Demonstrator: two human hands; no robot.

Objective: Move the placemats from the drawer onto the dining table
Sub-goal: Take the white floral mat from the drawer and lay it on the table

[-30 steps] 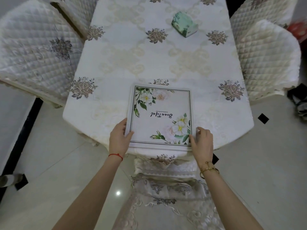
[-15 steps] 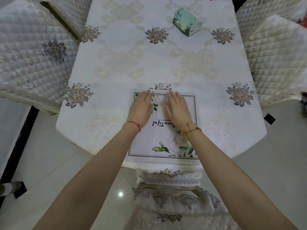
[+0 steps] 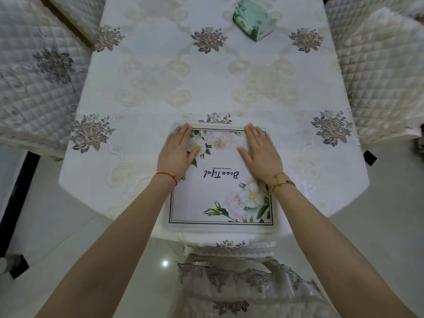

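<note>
A white placemat (image 3: 213,198) with a dark border, flower prints and script lettering lies flat on the dining table (image 3: 206,88) at its near edge. My left hand (image 3: 177,152) rests palm down on the mat's far left corner. My right hand (image 3: 261,152) lies flat on its far right part. Both hands have their fingers stretched out and hold nothing. The drawer is not in view.
A green tissue box (image 3: 252,21) stands at the far end of the table. Quilted chairs flank the table on the left (image 3: 34,88) and right (image 3: 380,76). A lace-covered chair (image 3: 241,285) sits tucked under the near edge.
My hands left the mat's near corners, came together at its far middle, then slid apart toward the far corners, flat on the mat.
</note>
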